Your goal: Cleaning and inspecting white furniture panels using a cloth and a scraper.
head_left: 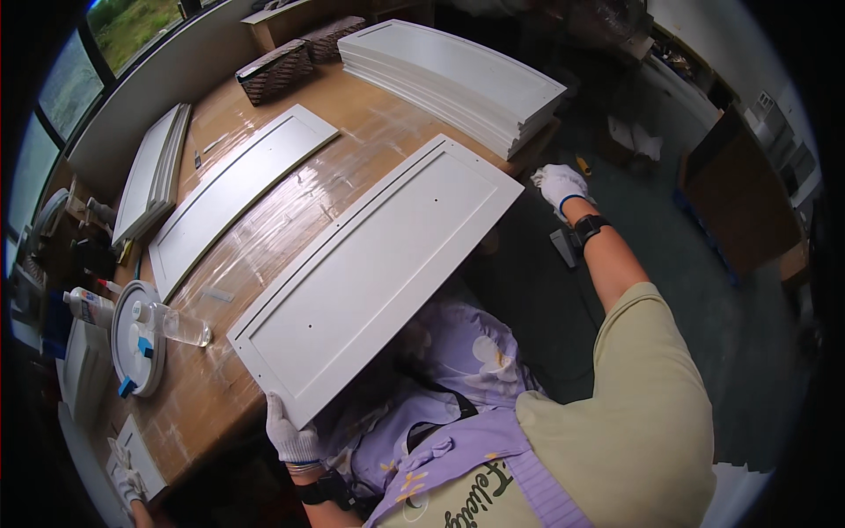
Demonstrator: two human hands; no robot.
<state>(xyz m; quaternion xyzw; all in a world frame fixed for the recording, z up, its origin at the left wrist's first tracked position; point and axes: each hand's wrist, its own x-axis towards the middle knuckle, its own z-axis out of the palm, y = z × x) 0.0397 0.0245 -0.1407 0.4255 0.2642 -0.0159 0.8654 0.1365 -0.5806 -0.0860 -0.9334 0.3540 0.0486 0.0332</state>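
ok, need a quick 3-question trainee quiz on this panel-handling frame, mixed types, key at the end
1. True or false: the left hand grips the near corner of the white panel.
2. Where is the stack of white panels?
A. on the floor
B. at the far end of the wooden table
C. on the person's lap
3. Fill in: the right hand, in a white glove, is at the panel's far ____.

Key: 1 true; 2 B; 3 corner.
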